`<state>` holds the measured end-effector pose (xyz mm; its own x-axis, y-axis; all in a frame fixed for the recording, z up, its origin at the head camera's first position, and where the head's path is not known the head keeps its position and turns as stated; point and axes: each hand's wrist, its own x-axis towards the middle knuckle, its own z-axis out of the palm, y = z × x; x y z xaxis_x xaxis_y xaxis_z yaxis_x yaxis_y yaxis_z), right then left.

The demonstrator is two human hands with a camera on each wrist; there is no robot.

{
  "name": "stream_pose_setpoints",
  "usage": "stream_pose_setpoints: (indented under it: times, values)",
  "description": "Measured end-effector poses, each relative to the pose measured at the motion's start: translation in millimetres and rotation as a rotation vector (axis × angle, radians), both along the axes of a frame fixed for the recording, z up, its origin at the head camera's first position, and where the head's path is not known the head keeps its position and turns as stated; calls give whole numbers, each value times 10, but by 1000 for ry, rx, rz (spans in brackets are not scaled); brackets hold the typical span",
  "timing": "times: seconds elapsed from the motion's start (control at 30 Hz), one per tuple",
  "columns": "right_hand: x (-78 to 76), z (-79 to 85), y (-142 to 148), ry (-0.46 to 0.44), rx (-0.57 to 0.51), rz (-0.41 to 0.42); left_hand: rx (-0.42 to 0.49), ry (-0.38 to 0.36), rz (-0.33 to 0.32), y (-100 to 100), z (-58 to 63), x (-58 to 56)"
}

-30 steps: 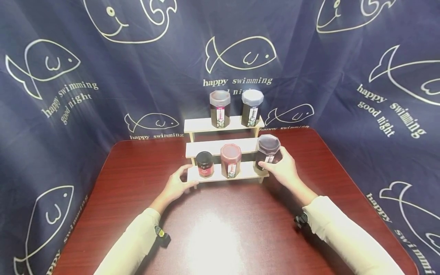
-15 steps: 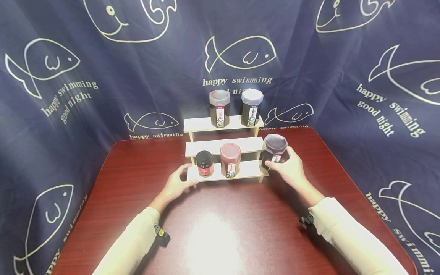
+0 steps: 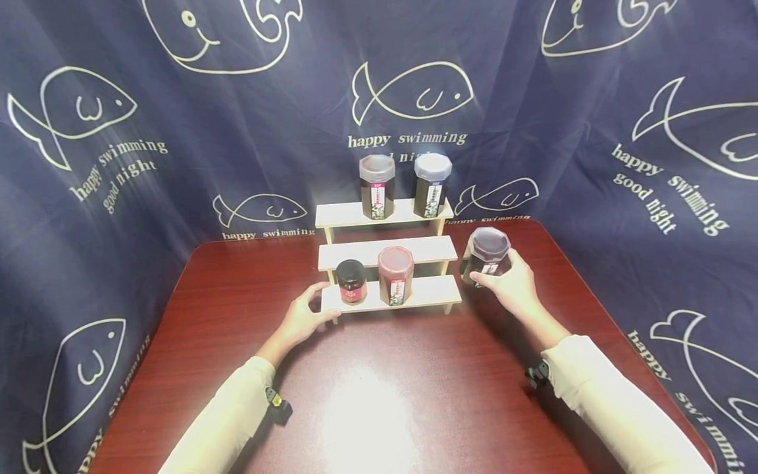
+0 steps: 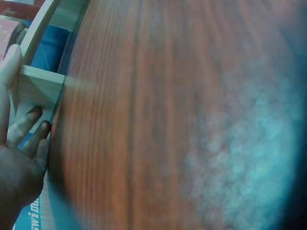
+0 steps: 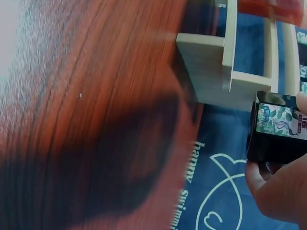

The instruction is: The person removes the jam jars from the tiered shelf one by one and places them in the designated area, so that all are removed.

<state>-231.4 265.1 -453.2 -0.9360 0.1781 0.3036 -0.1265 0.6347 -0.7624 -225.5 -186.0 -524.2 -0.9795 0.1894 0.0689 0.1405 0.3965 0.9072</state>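
Note:
My right hand (image 3: 510,284) grips a dark octagonal jar (image 3: 487,258) with a clear lid and a white label. In the right wrist view the jar (image 5: 278,127) is held clear of the rack's end, fingers on its sides. My left hand (image 3: 303,317) holds the left end of the lowest step of a three-tier wooden display rack (image 3: 432,293). In the left wrist view the thumb and fingers lie around that end board (image 4: 42,84). On the lowest step stand a small black-lidded jar (image 3: 352,282) and a reddish octagonal jar (image 3: 395,276).
Two more octagonal jars, one pink-labelled (image 3: 377,187) and one white-lidded (image 3: 431,186), stand on the top step. The rack sits on a glossy red-brown table (image 3: 379,368). A dark blue fish-print curtain (image 3: 414,39) hangs behind and at both sides.
The right hand has carried the dark jar rightward off the lowest step, past the rack's right end. The left hand stays at the rack's left end.

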Motion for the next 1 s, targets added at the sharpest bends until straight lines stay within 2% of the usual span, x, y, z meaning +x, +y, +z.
stream_pose_setpoints:
  times: [0.2, 0.43, 0.73, 1.0]
  values:
    - [-101, -45, 54, -27, 6, 7, 2, -3, 3, -4, -4, 5]
    - [-288, -86, 84, -76, -4, 24, 8, 2, 2, 3, 12, 9]
    - [-537, -279, 117, -134, -63, 21, 15, -4, -2, -5, 3, 3]
    - [-673, -408, 123, -168, -86, 22, 32, -12, -4, -6, -36, -4]
